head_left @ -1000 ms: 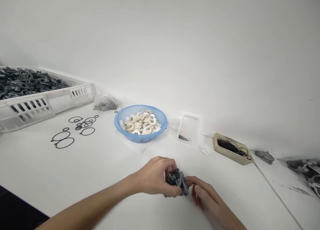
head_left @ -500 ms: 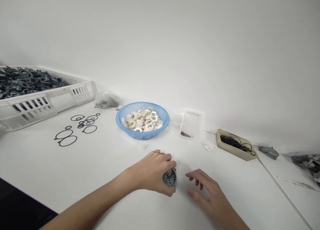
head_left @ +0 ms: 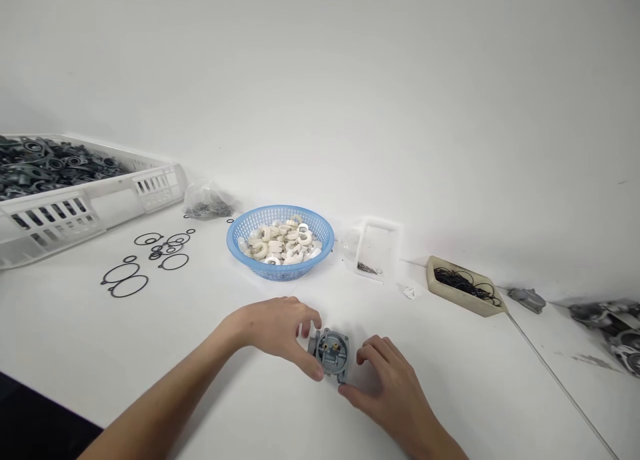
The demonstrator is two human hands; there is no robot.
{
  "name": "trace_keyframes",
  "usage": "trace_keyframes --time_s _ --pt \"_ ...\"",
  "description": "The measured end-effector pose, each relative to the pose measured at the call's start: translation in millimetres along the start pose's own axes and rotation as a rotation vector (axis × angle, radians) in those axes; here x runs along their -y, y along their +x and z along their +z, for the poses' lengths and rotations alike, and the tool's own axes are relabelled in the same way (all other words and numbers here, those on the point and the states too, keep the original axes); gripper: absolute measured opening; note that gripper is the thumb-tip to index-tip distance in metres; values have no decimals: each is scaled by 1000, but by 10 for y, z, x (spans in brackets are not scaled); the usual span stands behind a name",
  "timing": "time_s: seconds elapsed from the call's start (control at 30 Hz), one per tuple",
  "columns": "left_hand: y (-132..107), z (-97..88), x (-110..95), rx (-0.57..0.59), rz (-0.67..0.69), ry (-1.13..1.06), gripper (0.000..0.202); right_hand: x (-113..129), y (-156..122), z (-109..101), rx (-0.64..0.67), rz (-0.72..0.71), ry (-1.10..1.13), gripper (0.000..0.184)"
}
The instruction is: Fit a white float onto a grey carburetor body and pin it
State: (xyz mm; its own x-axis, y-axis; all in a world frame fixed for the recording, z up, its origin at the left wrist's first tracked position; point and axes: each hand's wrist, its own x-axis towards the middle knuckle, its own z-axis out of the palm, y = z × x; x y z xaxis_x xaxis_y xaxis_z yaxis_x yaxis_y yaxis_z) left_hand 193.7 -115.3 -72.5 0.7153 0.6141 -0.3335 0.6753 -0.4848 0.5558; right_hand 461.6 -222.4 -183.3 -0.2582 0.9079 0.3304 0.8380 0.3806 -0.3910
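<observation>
A grey metal carburetor body (head_left: 334, 355) lies on the white table, its round open chamber with brass fittings facing up. My left hand (head_left: 280, 330) is at its left side, fingers apart and curved. The left thumb tip lies against or very close to the lower left edge, and the index finger is near the upper left corner. On the other side is my right hand (head_left: 387, 383), with a gap between its curled fingers and the body. The right thumb tip reaches the lower right corner; whether it presses there I cannot tell.
Ahead stands a blue basket (head_left: 235, 247) of white plastic parts. Black rubber rings (head_left: 129, 285) lie at left, near a plastic bag (head_left: 207, 200) and a white crate (head_left: 120, 203) of dark metal parts. Rightward are a white tray (head_left: 385, 247), a cream tray (head_left: 465, 303) and metal parts (head_left: 613, 330).
My left hand has loosened and drawn left, uncovering more of the carburetor body. My right hand has moved left, its thumb now at the body's lower right corner. The view has shifted slightly.
</observation>
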Motion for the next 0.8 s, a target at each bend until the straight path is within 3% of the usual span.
trace_keyframes --time_s 0.2,0.27,0.4,0.57,0.67,0.8 --pt "-31 -60 114 48 -73 52 50 -87 18 -60 -63 28 3 6" --pt "-17 -64 152 7 -100 68 52 -103 22 -84 -64 48 47 8" --pt "73 12 139 -1 -41 60 77 -87 24 -118 9 53 198 15" --pt "188 181 25 -18 59 86 59 -21 8 -125 54 -20 298 34" --pt "194 196 39 -24 92 69 66 -8 -3 -137 51 -28 255 28" --pt "124 90 127 -33 -14 90 63 -21 -12 -169 71 -28 207 8"
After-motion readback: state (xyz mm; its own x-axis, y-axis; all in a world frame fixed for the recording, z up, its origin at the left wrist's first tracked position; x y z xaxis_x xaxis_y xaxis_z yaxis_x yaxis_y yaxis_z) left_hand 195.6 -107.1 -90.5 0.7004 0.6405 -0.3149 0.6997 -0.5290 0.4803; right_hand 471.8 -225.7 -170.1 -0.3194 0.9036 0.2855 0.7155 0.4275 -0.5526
